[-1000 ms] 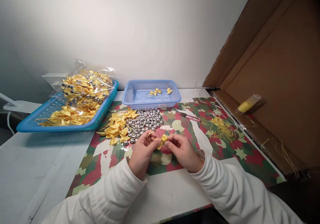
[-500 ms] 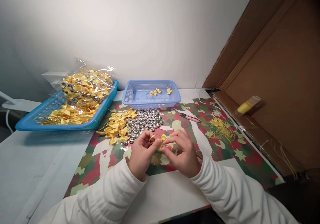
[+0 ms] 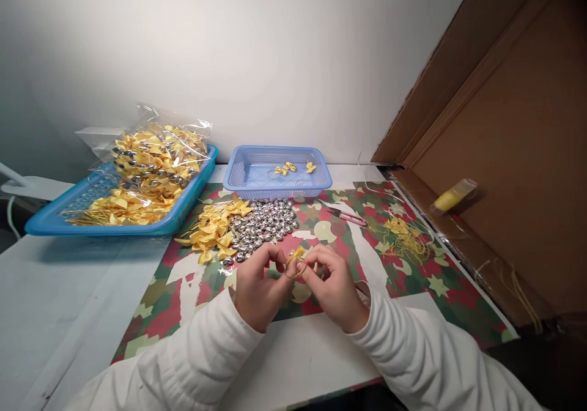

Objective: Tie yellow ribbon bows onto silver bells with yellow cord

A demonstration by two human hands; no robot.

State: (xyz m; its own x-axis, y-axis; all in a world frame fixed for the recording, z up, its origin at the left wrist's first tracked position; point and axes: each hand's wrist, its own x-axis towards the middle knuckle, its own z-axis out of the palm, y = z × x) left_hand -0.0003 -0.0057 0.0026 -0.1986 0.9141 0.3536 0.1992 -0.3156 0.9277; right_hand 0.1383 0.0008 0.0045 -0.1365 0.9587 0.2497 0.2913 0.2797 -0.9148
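Between my hands is a yellow ribbon bow (image 3: 298,253) with a thin looped cord. My left hand (image 3: 262,285) pinches it from the left with thumb and forefinger. From the right, the fingertips of my right hand (image 3: 337,285) close on the same bow, and the cord's loop hangs below the fingertips. A small shiny spot shows at the bow, too small to make out. Just beyond my left hand lie a heap of silver bells or beads (image 3: 266,227) and a pile of yellow ribbon bows (image 3: 213,230) with cords.
A blue basket (image 3: 232,181) at the back holds several bows. On the left, a larger blue tray (image 3: 183,215) carries a clear bag of bows. Thread snips (image 3: 351,217), yellow thread scraps (image 3: 408,243) and a cardboard wall (image 3: 495,123) are on the right.
My hands have turned the bow: its cord loop, earlier upright above my left fingers, now hangs lower between both hands. My fingertips have drawn closer together.
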